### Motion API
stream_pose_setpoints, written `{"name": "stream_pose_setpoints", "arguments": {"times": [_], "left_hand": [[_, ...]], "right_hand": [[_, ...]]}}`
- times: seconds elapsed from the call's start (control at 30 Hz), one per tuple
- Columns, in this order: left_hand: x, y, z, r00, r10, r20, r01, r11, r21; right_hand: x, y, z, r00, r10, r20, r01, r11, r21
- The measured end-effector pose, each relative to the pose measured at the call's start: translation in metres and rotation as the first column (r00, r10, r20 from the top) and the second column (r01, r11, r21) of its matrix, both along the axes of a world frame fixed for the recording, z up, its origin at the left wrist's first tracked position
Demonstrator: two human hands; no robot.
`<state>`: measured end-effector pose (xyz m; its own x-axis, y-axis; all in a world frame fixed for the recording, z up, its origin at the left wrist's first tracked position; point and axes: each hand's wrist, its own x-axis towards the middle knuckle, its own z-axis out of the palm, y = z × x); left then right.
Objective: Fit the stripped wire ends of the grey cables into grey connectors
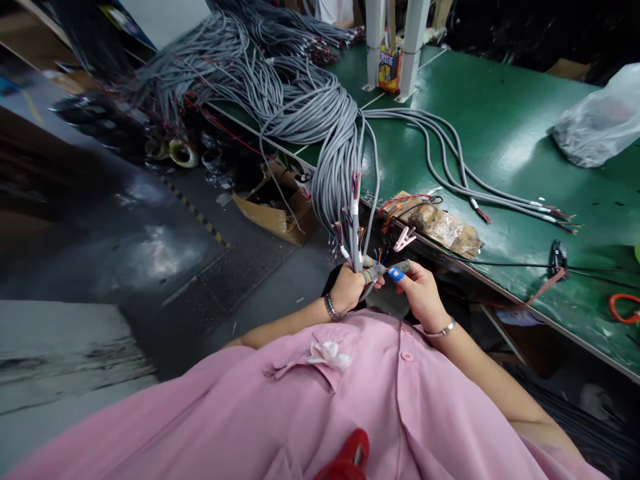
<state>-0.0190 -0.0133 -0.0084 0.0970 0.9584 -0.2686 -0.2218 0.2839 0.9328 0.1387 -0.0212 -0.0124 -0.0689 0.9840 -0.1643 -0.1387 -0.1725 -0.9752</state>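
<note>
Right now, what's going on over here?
Someone in a pink shirt is handling gray cables. The left hand holds a bunch of them; the right hand is at thin colored wires near a cable end, though its exact grip is too small to make out. More cables lie heaped on the green table and hang over its edge.

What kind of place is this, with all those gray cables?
It's probably a cable workshop or a small factory. Heaps of gray cables spill over a long green workbench, colored wires poke out of many ends, and a striped marking runs along the floor.
</note>
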Motion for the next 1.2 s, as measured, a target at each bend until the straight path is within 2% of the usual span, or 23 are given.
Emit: {"name": "stream_pose_setpoints", "arguments": {"times": [0.37,0.5,0.87,1.07,1.2], "left_hand": [[0.002,0.0,-0.001,0.999,0.022,-0.024,-0.02,0.998,0.055],[0.002,-0.001,-0.001,0.999,0.006,-0.044,-0.003,0.997,0.073],[0.003,-0.001,-0.005,0.998,0.062,-0.008,-0.061,0.997,0.045],[0.001,0.0,-0.002,0.998,0.065,-0.013,-0.064,0.997,0.044],[-0.005,0.003,0.002,0.999,-0.03,-0.011,0.03,0.999,0.04]], "right_hand": [[0.001,-0.005,-0.001,0.997,-0.021,0.072,0.015,0.996,0.085],[0.0,-0.005,-0.002,0.999,-0.029,0.042,0.027,0.999,0.047],[-0.004,-0.007,-0.001,0.993,-0.027,-0.113,0.019,0.997,-0.079],[-0.006,-0.011,-0.001,0.995,0.067,-0.069,-0.071,0.996,-0.05],[0.006,-0.011,-0.003,0.986,0.161,-0.048,-0.163,0.986,-0.026]]}}
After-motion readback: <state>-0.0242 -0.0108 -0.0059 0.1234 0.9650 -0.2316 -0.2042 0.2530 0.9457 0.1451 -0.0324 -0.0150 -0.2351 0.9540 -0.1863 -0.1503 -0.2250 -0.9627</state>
